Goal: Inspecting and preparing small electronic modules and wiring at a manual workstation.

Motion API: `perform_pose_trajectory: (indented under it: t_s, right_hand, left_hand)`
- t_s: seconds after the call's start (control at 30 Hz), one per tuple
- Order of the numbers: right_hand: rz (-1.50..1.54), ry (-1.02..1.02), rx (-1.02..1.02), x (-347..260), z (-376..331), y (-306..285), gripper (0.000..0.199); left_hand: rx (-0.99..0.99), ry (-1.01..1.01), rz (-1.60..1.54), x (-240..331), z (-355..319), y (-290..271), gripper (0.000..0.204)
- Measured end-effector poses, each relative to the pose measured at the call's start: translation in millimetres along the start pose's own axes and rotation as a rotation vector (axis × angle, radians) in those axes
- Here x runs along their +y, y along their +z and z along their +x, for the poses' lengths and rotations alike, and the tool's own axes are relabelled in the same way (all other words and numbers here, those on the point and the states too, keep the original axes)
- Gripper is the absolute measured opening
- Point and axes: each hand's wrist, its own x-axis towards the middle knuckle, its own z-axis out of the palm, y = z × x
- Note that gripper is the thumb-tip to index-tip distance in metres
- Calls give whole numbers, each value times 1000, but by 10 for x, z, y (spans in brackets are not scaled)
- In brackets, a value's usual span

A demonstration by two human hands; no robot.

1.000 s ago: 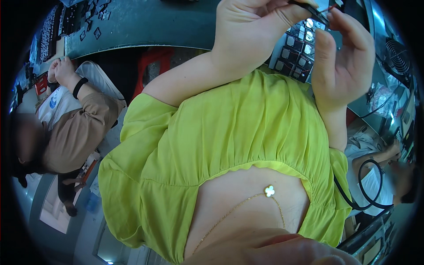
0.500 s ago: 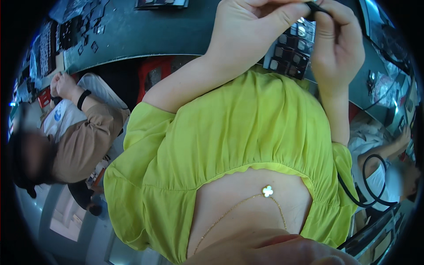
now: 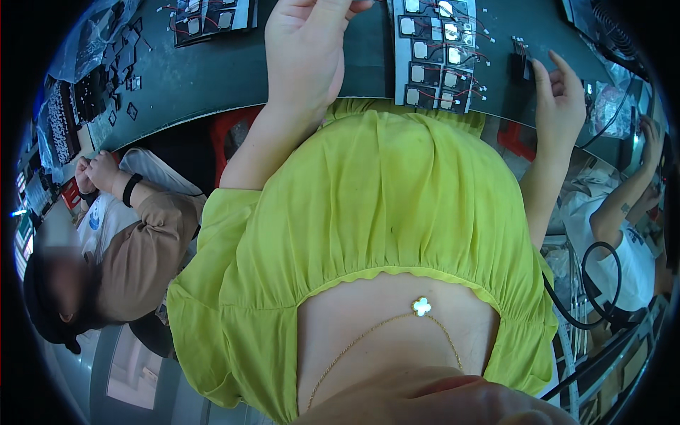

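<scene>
My left hand (image 3: 306,53) rests on the dark green worktable (image 3: 212,78), just left of a grey tray (image 3: 435,57) of small white parts with red and black wires. Its fingertips curl in at the picture's top edge, and whatever they hold is hidden. My right hand (image 3: 559,106) lies to the right of the tray with its fingers spread and nothing in them. Its fingertips are next to a small black wired part (image 3: 523,60). My lime-green top fills the middle of the view.
A second tray of parts (image 3: 212,14) sits at the table's far left, with loose black pieces (image 3: 85,95) beside it. A person in a brown sleeve (image 3: 142,248) works on my left. Another person in white (image 3: 623,241) works on my right. A black cable (image 3: 602,290) loops nearby.
My hands, held together over the tray a second ago, have separated. The right hand has dropped to the right beside the black part and opened. The view has tilted further over the table.
</scene>
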Motion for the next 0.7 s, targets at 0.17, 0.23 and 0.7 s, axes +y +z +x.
perform_pose_trajectory:
  t_s: [0.17,0.23,0.7]
  right_hand:
    - [66,-337,79,-244,98,43,21]
    - [191,-494,19,-354,145,146,21]
    - [27,-596,-268,-475,320,213,11]
  left_hand:
    - [1,48,9,14,14,-97,16]
    - [17,83,26,29,-18,-179,16]
    - [-450,285,742,40,-118,-17,19]
